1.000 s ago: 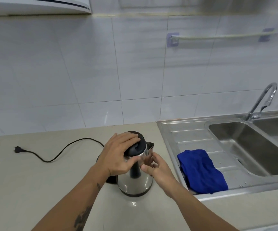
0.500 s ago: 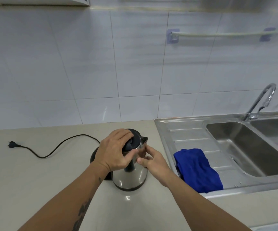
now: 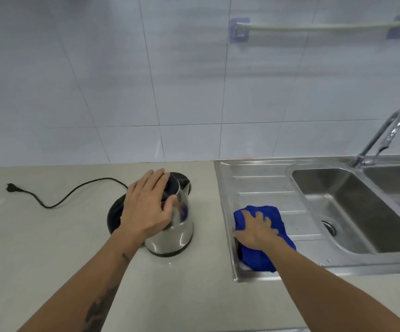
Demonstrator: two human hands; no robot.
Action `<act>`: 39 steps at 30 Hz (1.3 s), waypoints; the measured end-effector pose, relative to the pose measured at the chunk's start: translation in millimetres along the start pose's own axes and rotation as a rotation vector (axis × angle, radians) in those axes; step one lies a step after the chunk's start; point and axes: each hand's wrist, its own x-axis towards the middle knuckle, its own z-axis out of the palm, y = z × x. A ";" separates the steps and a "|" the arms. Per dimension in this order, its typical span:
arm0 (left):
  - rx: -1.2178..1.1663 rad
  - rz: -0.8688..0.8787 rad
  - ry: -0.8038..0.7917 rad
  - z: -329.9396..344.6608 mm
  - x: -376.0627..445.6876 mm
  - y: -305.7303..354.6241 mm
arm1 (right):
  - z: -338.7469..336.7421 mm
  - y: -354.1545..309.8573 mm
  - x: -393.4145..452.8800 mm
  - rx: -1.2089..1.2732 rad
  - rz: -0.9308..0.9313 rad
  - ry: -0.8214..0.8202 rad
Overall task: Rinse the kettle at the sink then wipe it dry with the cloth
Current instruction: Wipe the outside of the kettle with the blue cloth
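A steel kettle (image 3: pixel 177 233) with a black lid stands upright on the beige counter, partly over its black base (image 3: pixel 114 215). My left hand (image 3: pixel 146 207) wraps over the lid and upper handle, gripping it. A blue cloth (image 3: pixel 266 255) lies crumpled on the drainboard of the steel sink (image 3: pixel 261 178). My right hand (image 3: pixel 255 230) rests flat on top of the cloth with fingers spread; whether it grips the cloth I cannot make out.
The base's black cord (image 3: pixel 57 202) trails left across the counter to a loose plug (image 3: pixel 11 187). The sink basin (image 3: pixel 361 212) with drain and a curved tap (image 3: pixel 383 137) lie to the right. A towel rail (image 3: pixel 318 27) hangs on the tiled wall.
My right hand left the kettle's spout and moved right onto the blue cloth. My left hand stays on the kettle's lid. The view has shifted slightly rightward and down.
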 end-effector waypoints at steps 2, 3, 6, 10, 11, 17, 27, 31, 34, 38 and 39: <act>0.001 -0.029 -0.009 -2.1 -2.9 1.3 | 8.8 18.1 4.6 -0.066 0.021 -0.042; -0.001 -0.049 -0.011 -2.9 -4.0 1.8 | 12.5 25.9 4.5 -0.099 0.017 -0.035; 0.014 -0.136 -0.005 -3.8 -13.9 5.9 | 23.2 42.1 7.1 -0.201 -0.054 0.048; 0.031 -0.143 0.022 -3.2 -21.6 9.4 | 23.2 49.3 6.2 -0.275 -0.170 0.100; 0.032 -0.146 0.026 -3.8 -22.1 9.5 | 23.2 50.4 6.0 -0.287 -0.186 0.099; 0.052 -0.123 0.011 -8.4 -20.0 3.2 | 17.6 49.4 3.7 -0.258 -0.211 0.097; -0.147 -0.047 -0.343 -38.4 6.5 -40.3 | -1.5 -63.5 -45.5 0.275 -0.440 0.454; -0.181 -0.012 -0.362 -38.9 9.5 -50.0 | 13.5 -119.8 -75.0 0.556 -0.404 0.451; -0.220 0.015 -0.323 -35.1 4.9 -50.8 | 43.0 -150.4 -93.3 0.629 -0.367 0.433; -0.395 0.044 -0.269 -27.5 -3.0 -53.2 | 80.5 -158.8 -95.9 0.610 -0.294 0.404; -0.403 0.061 -0.263 -25.2 -4.9 -53.2 | 84.0 -156.9 -94.5 0.627 -0.253 0.369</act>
